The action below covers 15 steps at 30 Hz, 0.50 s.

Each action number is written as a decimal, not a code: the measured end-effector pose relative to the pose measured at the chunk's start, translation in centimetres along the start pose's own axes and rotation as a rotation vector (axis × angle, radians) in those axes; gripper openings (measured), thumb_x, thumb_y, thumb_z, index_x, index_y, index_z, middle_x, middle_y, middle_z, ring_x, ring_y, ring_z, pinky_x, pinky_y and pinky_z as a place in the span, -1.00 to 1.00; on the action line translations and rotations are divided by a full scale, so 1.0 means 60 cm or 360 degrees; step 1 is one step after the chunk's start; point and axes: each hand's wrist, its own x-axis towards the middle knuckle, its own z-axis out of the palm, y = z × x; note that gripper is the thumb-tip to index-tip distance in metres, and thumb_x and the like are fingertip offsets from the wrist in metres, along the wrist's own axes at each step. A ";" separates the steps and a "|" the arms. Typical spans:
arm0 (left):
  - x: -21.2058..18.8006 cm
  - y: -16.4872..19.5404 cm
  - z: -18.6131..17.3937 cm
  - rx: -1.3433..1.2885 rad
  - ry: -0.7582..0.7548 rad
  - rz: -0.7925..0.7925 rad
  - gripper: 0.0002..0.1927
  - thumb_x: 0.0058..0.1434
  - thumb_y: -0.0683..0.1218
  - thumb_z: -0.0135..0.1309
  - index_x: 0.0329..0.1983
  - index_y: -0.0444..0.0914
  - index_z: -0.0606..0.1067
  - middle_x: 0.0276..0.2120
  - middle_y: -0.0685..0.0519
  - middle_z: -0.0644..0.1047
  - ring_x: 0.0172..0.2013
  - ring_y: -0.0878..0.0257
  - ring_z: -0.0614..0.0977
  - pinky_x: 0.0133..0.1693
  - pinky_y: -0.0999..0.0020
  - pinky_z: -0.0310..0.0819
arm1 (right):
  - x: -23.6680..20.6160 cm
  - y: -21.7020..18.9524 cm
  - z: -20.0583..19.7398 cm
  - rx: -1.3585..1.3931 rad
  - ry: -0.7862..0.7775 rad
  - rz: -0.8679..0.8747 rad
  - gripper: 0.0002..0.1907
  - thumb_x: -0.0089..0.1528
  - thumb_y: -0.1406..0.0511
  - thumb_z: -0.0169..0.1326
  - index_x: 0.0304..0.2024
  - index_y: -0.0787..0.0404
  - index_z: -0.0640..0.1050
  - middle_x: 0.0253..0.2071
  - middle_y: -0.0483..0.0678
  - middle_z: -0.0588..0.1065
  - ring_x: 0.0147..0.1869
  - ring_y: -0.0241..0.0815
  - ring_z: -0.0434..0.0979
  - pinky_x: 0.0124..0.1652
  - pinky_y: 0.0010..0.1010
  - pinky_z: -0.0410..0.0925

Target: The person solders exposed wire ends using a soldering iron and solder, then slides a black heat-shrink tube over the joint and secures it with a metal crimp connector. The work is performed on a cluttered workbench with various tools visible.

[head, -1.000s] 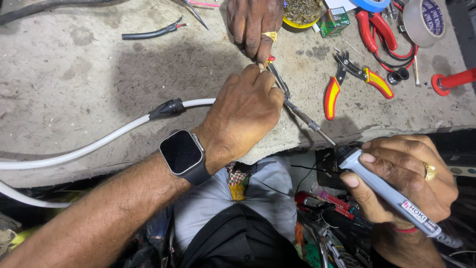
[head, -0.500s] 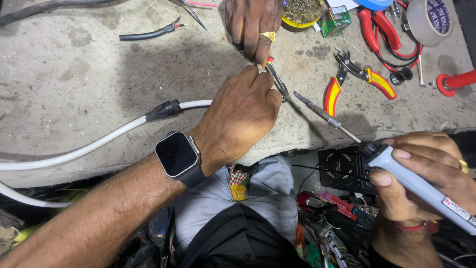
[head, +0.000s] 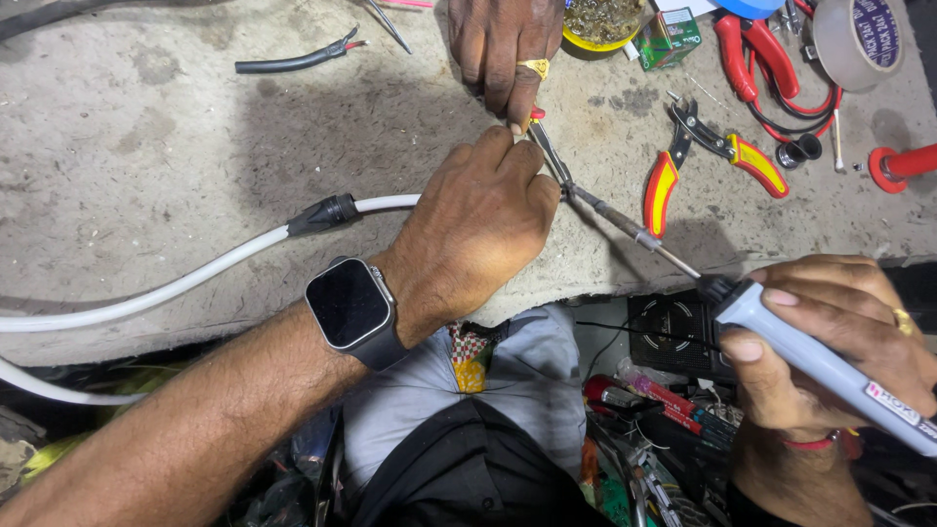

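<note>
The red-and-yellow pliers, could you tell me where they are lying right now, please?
In the head view the red-and-yellow pliers lie open on the grey bench, upper right, just beyond the soldering iron in the right hand.

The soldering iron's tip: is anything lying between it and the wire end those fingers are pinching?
Nothing visible blocks it. The soldering iron in the right hand points its tip across bare bench to the wire end. The pliers lie just off that line, beside the left hand.
</note>
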 end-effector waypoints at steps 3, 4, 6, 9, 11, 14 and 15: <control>0.001 0.001 -0.002 -0.0028 -0.0005 -0.0010 -0.88 0.12 -0.20 0.08 -0.32 -0.36 0.52 -0.23 -0.08 0.50 -0.09 0.05 0.52 -0.08 0.13 0.45 | -0.014 0.014 0.006 0.0217 0.0259 0.0074 -0.65 0.34 0.26 0.33 -0.06 0.42 0.52 -0.21 0.18 0.55 -0.18 -0.10 0.56 -0.14 -0.45 0.42; 0.001 0.001 -0.003 -0.0042 0.0010 -0.0008 -0.88 0.12 -0.20 0.08 -0.32 -0.36 0.52 -0.22 -0.09 0.50 -0.08 0.05 0.52 -0.07 0.14 0.45 | -0.021 0.019 0.009 0.0295 0.0388 0.0102 -0.65 0.35 0.25 0.31 -0.06 0.42 0.52 -0.21 0.17 0.55 -0.20 -0.11 0.55 -0.16 -0.46 0.42; 0.002 0.002 -0.006 -0.0081 0.0021 0.0007 -0.88 0.11 -0.20 0.08 -0.32 -0.36 0.51 -0.21 -0.09 0.49 -0.08 0.03 0.52 -0.07 0.13 0.45 | -0.045 0.027 0.020 0.0351 0.0694 0.0168 -0.62 0.35 0.21 0.29 -0.05 0.42 0.53 -0.22 0.18 0.55 -0.21 -0.08 0.54 -0.15 -0.44 0.43; 0.002 0.001 -0.008 -0.0102 -0.0003 0.0036 -0.88 0.10 -0.20 0.08 -0.31 -0.35 0.50 -0.23 -0.11 0.48 -0.10 -0.01 0.51 -0.07 0.12 0.45 | -0.096 0.046 0.019 0.0317 0.1102 0.0347 -0.61 0.35 0.18 0.26 -0.08 0.42 0.53 -0.24 0.18 0.54 -0.23 -0.07 0.53 -0.16 -0.43 0.43; 0.003 0.002 -0.004 -0.0041 -0.0023 0.0059 -0.87 0.07 -0.21 0.08 -0.31 -0.36 0.49 -0.21 -0.11 0.48 -0.10 -0.01 0.50 -0.04 0.14 0.46 | -0.143 0.062 0.005 0.0283 0.1373 0.0636 -0.62 0.35 0.18 0.25 -0.09 0.41 0.53 -0.25 0.17 0.53 -0.25 -0.08 0.52 -0.17 -0.43 0.42; 0.008 0.005 0.003 -0.0028 -0.0007 0.0067 -0.85 0.10 -0.23 0.09 -0.24 -0.34 0.51 -0.20 -0.11 0.48 -0.13 -0.01 0.49 -0.06 0.15 0.46 | -0.229 0.083 -0.021 0.0250 0.1744 0.0997 -0.63 0.37 0.17 0.24 -0.10 0.40 0.52 -0.26 0.15 0.52 -0.27 -0.09 0.51 -0.20 -0.44 0.41; 0.009 0.007 0.004 -0.0051 -0.0027 0.0051 -0.86 0.11 -0.22 0.09 -0.24 -0.33 0.51 -0.21 -0.10 0.47 -0.13 -0.02 0.49 -0.07 0.15 0.45 | -0.259 0.089 -0.030 0.0237 0.1853 0.1097 -0.63 0.37 0.17 0.24 -0.11 0.40 0.52 -0.27 0.14 0.51 -0.28 -0.10 0.50 -0.21 -0.44 0.41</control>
